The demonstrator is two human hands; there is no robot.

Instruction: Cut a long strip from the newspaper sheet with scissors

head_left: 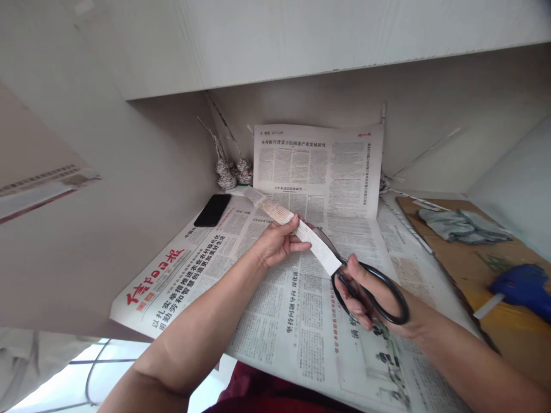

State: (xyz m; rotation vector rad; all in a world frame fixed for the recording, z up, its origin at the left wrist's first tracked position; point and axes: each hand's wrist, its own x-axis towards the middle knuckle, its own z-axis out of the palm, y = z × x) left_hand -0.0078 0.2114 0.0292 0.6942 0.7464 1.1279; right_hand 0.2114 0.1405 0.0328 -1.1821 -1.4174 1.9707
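My left hand (282, 242) pinches a long printed paper strip (278, 210) between thumb and fingers. The strip runs from the far left of the newspaper down toward my right hand, and its near end is a blank white piece. In my right hand (368, 295) is a pair of black-handled scissors (394, 292), with fingers and thumb in the loops. The blades lie along and partly behind the strip, so I cannot tell how far apart they are. Newspaper sheets (275, 321) lie beneath both hands.
A black phone (212, 210) rests on the newspaper at left. Behind it stand several rolled-paper figures (227, 172). Another newspaper sheet (316, 166) leans on the back wall. To the right, a brown board (434, 221) carries folded denim cloth (465, 223) and a blue glue gun (520, 289).
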